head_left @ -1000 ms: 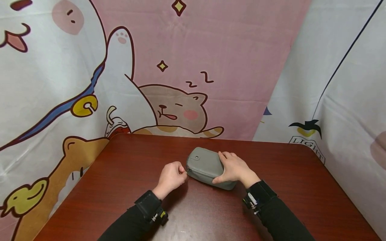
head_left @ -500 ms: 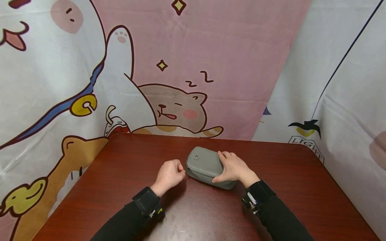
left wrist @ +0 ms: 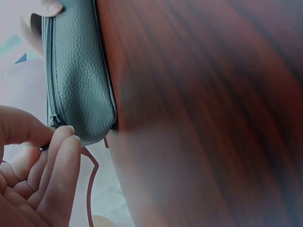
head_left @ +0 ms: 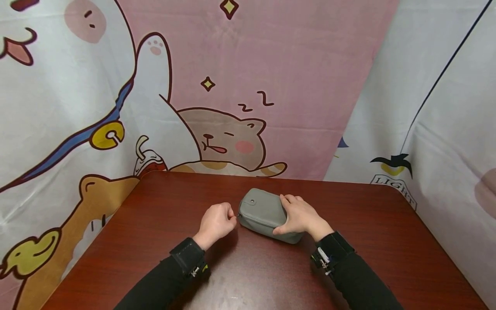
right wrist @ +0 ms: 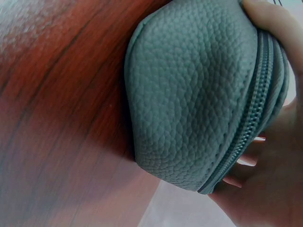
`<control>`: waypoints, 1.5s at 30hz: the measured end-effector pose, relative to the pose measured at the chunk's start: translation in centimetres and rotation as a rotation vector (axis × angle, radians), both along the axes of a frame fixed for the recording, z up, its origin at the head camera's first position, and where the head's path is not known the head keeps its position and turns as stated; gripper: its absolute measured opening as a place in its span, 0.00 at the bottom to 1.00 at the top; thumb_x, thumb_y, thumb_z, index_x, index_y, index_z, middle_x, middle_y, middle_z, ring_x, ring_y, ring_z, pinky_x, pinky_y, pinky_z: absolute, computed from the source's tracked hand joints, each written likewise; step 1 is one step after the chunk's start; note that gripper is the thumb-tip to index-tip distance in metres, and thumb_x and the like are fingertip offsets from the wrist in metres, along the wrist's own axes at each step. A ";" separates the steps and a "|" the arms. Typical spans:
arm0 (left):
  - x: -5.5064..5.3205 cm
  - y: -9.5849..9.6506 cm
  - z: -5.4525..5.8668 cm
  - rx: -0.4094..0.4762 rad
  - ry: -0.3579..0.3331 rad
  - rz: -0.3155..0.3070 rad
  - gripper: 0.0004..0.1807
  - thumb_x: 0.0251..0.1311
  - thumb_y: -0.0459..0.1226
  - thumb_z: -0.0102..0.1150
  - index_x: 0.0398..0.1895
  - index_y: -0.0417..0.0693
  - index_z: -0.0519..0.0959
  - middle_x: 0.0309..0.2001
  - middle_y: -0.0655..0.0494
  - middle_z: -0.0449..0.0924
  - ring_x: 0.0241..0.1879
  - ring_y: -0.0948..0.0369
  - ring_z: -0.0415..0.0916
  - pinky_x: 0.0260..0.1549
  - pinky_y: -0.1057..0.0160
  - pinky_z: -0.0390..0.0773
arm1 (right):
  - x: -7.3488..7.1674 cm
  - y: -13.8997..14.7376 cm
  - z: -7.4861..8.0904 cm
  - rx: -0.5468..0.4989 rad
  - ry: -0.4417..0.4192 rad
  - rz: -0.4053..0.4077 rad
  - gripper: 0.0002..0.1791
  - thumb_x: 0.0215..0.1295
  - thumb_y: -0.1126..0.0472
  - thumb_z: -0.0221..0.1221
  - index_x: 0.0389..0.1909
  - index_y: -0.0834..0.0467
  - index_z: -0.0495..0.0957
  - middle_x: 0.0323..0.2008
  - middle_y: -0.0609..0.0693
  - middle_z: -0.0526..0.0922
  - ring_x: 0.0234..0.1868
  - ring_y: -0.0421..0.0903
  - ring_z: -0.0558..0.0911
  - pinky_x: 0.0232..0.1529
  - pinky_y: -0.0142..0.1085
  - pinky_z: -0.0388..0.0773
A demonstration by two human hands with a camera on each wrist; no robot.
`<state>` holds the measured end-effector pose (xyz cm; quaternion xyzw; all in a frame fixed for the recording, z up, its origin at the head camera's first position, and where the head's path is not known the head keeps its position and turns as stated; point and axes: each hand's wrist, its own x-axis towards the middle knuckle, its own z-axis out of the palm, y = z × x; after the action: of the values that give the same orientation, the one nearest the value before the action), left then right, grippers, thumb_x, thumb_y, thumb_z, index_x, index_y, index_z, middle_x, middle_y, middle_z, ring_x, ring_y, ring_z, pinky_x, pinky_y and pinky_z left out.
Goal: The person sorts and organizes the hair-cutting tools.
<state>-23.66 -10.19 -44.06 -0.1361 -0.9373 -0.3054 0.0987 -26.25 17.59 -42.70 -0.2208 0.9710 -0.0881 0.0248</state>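
Note:
A grey-green zippered pouch of pebbled leather lies on the table, a small round stud on its top. My left hand is at its left corner, thumb and index finger pinching the zipper pull. In the left wrist view the zipper slider sits at that end of the pouch, just beyond the fingertips. My right hand grips the pouch's right end, thumb on the near side and fingers over the top. Along the side, the zipper teeth look closed in the right wrist view.
The dark red-brown wooden table has its far edge just behind the pouch. A cartoon-printed cloth hangs behind and at the sides. Black straps with small devices sit on both wrists over dark sleeves.
My left hand has shifted slightly left and away from me, still pinching the zipper pull. The pouch and my right hand have stayed almost in place.

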 end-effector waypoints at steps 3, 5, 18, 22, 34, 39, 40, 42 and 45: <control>-0.2 0.1 0.1 -0.021 0.019 0.001 0.14 0.55 0.32 0.67 0.18 0.52 0.72 0.16 0.62 0.67 0.17 0.63 0.65 0.16 0.65 0.64 | 0.0 0.0 0.1 -0.005 0.000 0.000 0.64 0.42 0.31 0.71 0.73 0.67 0.59 0.68 0.63 0.66 0.66 0.62 0.67 0.62 0.55 0.67; -0.4 0.1 0.1 -0.039 0.035 0.002 0.14 0.55 0.32 0.67 0.19 0.52 0.72 0.16 0.62 0.67 0.17 0.64 0.65 0.16 0.65 0.64 | 0.0 0.1 0.1 -0.007 0.000 0.000 0.64 0.43 0.32 0.72 0.73 0.67 0.59 0.68 0.64 0.65 0.66 0.62 0.66 0.62 0.56 0.66; -2.0 -0.3 -0.4 -0.136 0.125 0.015 0.15 0.55 0.32 0.68 0.19 0.51 0.71 0.16 0.63 0.66 0.17 0.65 0.64 0.16 0.65 0.64 | 0.0 -0.2 0.1 0.005 0.030 0.020 0.61 0.43 0.34 0.72 0.71 0.69 0.62 0.67 0.64 0.67 0.65 0.62 0.68 0.62 0.54 0.67; -2.6 -0.3 -0.4 -0.145 0.133 0.012 0.14 0.55 0.32 0.68 0.20 0.50 0.72 0.15 0.64 0.65 0.16 0.65 0.64 0.15 0.66 0.63 | 0.1 -0.2 0.2 0.001 0.032 0.024 0.61 0.43 0.34 0.72 0.71 0.69 0.62 0.67 0.64 0.67 0.65 0.62 0.68 0.62 0.54 0.67; -4.0 0.1 -0.5 -0.166 0.168 0.007 0.16 0.55 0.32 0.69 0.18 0.51 0.71 0.16 0.63 0.67 0.17 0.65 0.65 0.16 0.66 0.64 | 0.1 0.0 0.0 -0.020 0.050 0.056 0.59 0.44 0.37 0.72 0.70 0.69 0.63 0.65 0.65 0.69 0.65 0.63 0.68 0.61 0.55 0.68; -4.6 0.5 -0.4 -0.177 0.161 0.013 0.16 0.56 0.33 0.69 0.18 0.51 0.71 0.16 0.63 0.66 0.18 0.64 0.65 0.16 0.66 0.64 | 0.0 0.2 -0.3 -0.023 0.051 0.069 0.59 0.44 0.36 0.72 0.71 0.68 0.62 0.66 0.63 0.68 0.65 0.62 0.68 0.61 0.55 0.67; -4.7 0.6 -0.3 -0.177 0.156 0.016 0.16 0.56 0.33 0.69 0.18 0.51 0.71 0.16 0.63 0.66 0.18 0.64 0.65 0.17 0.66 0.64 | 0.0 0.2 -0.3 -0.024 0.055 0.073 0.59 0.44 0.36 0.72 0.71 0.68 0.62 0.65 0.63 0.69 0.65 0.62 0.68 0.61 0.55 0.67; -4.9 0.7 -0.3 -0.177 0.146 0.018 0.16 0.56 0.34 0.68 0.18 0.51 0.71 0.16 0.63 0.66 0.18 0.64 0.65 0.17 0.66 0.65 | 0.0 0.3 -0.4 -0.027 0.062 0.082 0.59 0.44 0.36 0.72 0.71 0.68 0.62 0.65 0.63 0.69 0.64 0.62 0.69 0.61 0.55 0.68; -5.2 0.9 -0.4 -0.177 0.129 0.023 0.16 0.56 0.34 0.68 0.18 0.51 0.70 0.16 0.62 0.66 0.18 0.64 0.66 0.18 0.65 0.65 | -0.1 0.4 -0.4 -0.030 0.065 0.091 0.59 0.43 0.37 0.72 0.71 0.68 0.62 0.64 0.63 0.69 0.63 0.61 0.69 0.61 0.55 0.68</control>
<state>-28.89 -9.29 -44.45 -0.1531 -0.9538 -0.2108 0.1497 -26.32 18.01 -43.07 -0.2679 0.9588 -0.0940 -0.0063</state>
